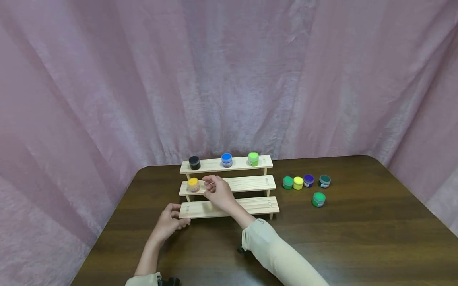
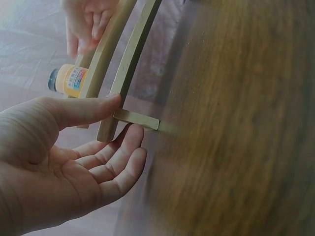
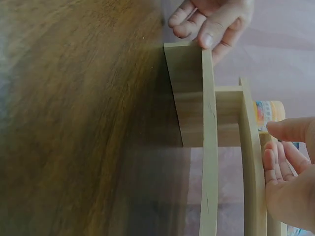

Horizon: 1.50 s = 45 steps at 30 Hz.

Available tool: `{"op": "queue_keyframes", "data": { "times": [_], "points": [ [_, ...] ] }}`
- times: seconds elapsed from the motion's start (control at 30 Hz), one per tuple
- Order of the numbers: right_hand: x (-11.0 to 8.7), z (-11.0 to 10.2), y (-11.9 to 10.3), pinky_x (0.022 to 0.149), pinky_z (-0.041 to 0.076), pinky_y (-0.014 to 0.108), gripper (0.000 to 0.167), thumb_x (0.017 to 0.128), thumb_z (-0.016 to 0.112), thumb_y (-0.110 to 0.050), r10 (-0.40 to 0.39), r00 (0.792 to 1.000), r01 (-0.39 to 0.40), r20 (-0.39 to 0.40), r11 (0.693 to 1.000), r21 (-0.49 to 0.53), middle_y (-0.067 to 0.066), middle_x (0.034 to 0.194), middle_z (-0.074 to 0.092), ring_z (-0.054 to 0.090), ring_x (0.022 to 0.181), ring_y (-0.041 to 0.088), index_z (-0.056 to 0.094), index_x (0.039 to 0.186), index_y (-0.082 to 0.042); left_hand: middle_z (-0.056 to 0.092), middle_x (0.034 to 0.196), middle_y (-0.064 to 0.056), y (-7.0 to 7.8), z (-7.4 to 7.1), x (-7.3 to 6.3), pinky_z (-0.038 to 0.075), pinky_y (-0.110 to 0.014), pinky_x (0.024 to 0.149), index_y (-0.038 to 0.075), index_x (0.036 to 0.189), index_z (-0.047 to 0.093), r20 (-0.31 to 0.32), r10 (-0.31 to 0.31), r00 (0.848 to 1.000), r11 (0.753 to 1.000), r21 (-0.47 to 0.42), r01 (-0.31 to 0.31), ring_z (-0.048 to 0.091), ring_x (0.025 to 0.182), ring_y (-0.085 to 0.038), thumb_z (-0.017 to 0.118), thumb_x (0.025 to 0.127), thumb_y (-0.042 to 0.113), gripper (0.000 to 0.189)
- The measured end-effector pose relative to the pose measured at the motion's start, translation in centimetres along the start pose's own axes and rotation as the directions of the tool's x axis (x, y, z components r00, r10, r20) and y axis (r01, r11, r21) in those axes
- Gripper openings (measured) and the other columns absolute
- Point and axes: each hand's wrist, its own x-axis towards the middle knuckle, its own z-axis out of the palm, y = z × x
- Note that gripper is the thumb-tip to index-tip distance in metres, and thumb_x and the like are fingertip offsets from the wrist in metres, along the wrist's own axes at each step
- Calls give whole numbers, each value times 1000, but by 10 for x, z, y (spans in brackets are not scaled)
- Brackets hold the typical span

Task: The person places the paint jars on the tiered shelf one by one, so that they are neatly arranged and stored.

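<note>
Standing at the left end of the middle shelf (image 1: 250, 183), an orange jar (image 1: 193, 185) shows its printed label to the wrist views, with a person's right hand (image 1: 219, 193) just to its right. The right hand hangs over the same shelf with its fingers loosely bent and parted, and has hold of nothing; whether a fingertip brushes the jar, I cannot tell. The left hand (image 1: 169, 223) grips the left end of the bottom shelf (image 1: 237, 207), curved about its corners, with the thumb (image 2: 83, 110) at the front edge and the other fingers curled behind and below, close to a short leg (image 2: 138, 119). Both shelves belong to a three-step rack of pale wood, its highest step, the top shelf (image 1: 239, 163), at the back. Up there three jars are spread out: a black jar (image 1: 194, 163) on the left, a blue jar (image 1: 227, 160) around the middle and a lime jar (image 1: 253, 159) toward the right. On the dark wooden table (image 1: 358, 222), right of the rack, a green jar (image 1: 288, 182), a yellow jar (image 1: 298, 183), a purple jar (image 1: 309, 180) and a teal jar (image 1: 325, 181) make a row, with a second green jar (image 1: 318, 199) nearer the person. Pale sleeves (image 1: 282, 256) cover the forearms, and a pink curtain (image 1: 232, 79) drapes behind the table.
</note>
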Motion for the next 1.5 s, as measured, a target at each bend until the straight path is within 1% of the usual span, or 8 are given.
{"op": "queue_keyframes", "data": {
  "times": [0.17,0.33,0.47,0.67,0.87,1.03,1.3,1.5],
  "points": [
    [-10,-9,2,72,48,17,33,81,67,5,19,1000,-20,9,999,25,16,102,65,60,83,15,65,113,0,68,88,-18,0,2,-1,49,-27,61,-9,127,40,3,-13,1000,1000,4,13,63,66,-15,72,82,-1,56],
    [-19,-14,0,67,46,16,32,81,69,4,55,998,-57,36,996,70,18,101,67,56,74,7,67,112,-1,68,89,-19,-2,3,0,50,-27,61,-9,127,40,3,-18,1000,1000,3,18,61,66,-15,72,82,-1,55],
    [-25,-20,0,66,46,16,32,82,70,1,73,996,-77,44,992,99,21,102,66,56,73,5,67,114,-3,68,89,-18,-4,3,0,50,-27,61,-9,127,40,6,-25,1000,1000,4,25,61,67,-15,72,82,-1,55],
    [-36,-34,4,67,46,18,33,82,70,-3,87,996,-88,11,986,140,20,102,66,56,74,6,66,114,-1,68,90,-19,-4,3,1,50,-27,61,-9,128,39,10,-17,1000,1000,7,17,62,67,-15,72,82,-1,57],
    [-52,-42,12,65,45,17,29,82,69,0,78,997,-74,-27,992,104,20,100,67,56,76,6,67,111,1,68,91,-19,-3,1,0,50,-26,61,-9,128,39,15,-19,1000,1000,21,19,61,67,-15,71,83,-1,56],
    [-59,-50,14,63,45,17,30,82,70,-1,70,996,-64,-61,993,95,21,99,67,56,76,5,67,111,1,67,90,-18,-2,1,-1,49,-25,61,-9,128,39,16,-16,1000,1000,24,16,60,67,-15,71,83,-1,56],
    [-63,-79,13,67,45,18,35,82,70,0,140,982,-124,-130,984,129,16,97,65,56,75,6,64,116,1,67,90,-17,-1,2,-2,49,-24,60,-9,127,39,15,-21,1000,1000,8,21,59,66,-14,70,83,-2,55],
    [-65,-100,17,63,43,17,32,83,70,0,181,967,-154,-177,976,155,15,93,62,54,71,7,65,115,2,67,92,-19,-2,0,2,48,-24,60,-10,129,37,14,-12,1000,1000,14,12,59,66,-14,71,83,-1,58]
  ]
}}
